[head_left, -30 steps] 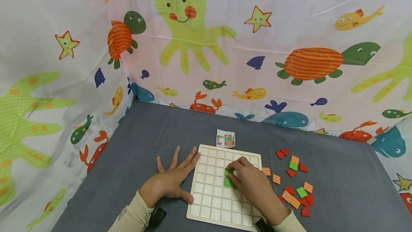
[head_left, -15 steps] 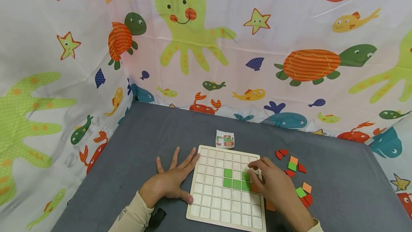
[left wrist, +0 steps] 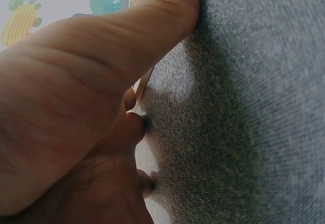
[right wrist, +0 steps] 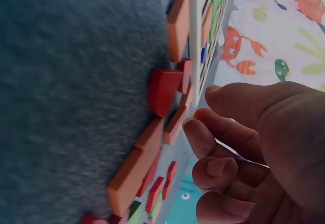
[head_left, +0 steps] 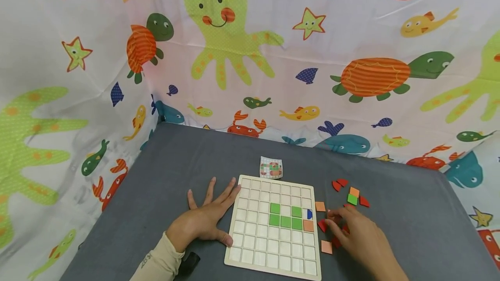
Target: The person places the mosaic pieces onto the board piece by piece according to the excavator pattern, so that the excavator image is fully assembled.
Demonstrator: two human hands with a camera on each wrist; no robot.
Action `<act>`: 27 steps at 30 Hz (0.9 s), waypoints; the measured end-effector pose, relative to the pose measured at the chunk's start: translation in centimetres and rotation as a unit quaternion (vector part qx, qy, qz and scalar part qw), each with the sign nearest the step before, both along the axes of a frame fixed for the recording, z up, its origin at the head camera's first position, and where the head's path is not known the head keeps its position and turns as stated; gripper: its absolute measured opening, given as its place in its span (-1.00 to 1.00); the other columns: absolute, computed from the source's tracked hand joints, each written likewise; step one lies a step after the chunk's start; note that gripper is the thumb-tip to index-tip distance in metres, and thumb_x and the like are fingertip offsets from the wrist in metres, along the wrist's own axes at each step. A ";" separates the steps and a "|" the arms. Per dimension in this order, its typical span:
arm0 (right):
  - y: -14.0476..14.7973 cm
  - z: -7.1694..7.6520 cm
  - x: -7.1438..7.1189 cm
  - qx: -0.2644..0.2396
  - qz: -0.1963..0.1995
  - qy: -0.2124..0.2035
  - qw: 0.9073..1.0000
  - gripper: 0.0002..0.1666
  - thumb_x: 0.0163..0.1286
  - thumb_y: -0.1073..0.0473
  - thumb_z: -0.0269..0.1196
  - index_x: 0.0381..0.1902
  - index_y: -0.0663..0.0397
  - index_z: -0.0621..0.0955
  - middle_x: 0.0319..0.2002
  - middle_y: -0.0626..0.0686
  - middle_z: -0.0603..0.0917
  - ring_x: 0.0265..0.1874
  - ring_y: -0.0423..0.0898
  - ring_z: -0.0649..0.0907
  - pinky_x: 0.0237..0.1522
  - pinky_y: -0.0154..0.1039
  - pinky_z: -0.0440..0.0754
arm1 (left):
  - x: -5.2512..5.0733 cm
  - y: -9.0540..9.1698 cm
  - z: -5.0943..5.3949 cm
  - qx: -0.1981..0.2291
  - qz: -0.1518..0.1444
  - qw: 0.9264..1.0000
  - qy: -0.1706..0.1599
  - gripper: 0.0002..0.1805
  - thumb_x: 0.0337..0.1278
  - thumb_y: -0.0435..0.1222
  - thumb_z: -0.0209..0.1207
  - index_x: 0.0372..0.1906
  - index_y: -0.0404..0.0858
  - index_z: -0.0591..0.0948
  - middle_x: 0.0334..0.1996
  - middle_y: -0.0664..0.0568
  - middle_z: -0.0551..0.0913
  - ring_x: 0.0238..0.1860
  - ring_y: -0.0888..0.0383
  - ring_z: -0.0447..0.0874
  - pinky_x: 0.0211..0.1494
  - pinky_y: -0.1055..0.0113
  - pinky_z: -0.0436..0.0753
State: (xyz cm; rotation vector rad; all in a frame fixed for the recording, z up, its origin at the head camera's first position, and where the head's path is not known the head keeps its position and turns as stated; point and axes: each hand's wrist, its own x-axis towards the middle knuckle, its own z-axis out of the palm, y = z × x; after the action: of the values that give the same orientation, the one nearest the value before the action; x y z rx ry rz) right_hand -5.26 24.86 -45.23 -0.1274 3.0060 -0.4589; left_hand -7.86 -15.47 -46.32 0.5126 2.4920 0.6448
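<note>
A pale wooden grid board (head_left: 261, 233) lies on the grey cloth. Several green square tiles (head_left: 286, 222), an orange square tile (head_left: 308, 225) and a small blue piece (head_left: 310, 214) sit in its cells. My left hand (head_left: 203, 221) is spread flat at the board's left edge, fingertips and thumb touching the rim. My right hand (head_left: 357, 231) hovers over loose tiles right of the board. In the right wrist view, its thumb and forefinger stand apart with nothing between them, near red tiles (right wrist: 165, 91) and orange tiles (right wrist: 179, 27). The hand hides some tiles in the head view.
A small printed card with a coloured grid pattern (head_left: 271, 168) lies behind the board. Further loose pieces, red (head_left: 342, 182), orange (head_left: 354, 191) and green (head_left: 352, 199), lie to the right. A sea-animal curtain (head_left: 250, 55) hangs along the table's back and sides.
My right hand has moved from the middle of the board to its right edge, then off to the loose tiles. The blue piece now shows in its cell. My left hand stays put.
</note>
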 end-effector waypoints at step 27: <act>-0.8 -0.8 0.5 0.024 0.041 -0.003 0.999 -0.65 0.30 -0.07 0.56 0.04 -0.37 0.78 -0.29 -0.13 0.52 -0.49 -0.23 0.42 -0.57 -0.31 0.36 | 0.0 0.0 -0.2 -0.006 0.003 1.000 0.006 0.50 -0.24 0.18 0.57 0.76 0.24 -0.19 0.74 0.28 -0.42 0.66 -0.22 -0.78 0.28 -0.71 -0.65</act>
State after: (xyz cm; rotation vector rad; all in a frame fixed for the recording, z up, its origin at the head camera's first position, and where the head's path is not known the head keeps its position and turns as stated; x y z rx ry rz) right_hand -4.80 24.04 -46.06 -0.2449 2.9902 -0.3793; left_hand -7.84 -15.42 -46.49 0.5054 2.5078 0.6317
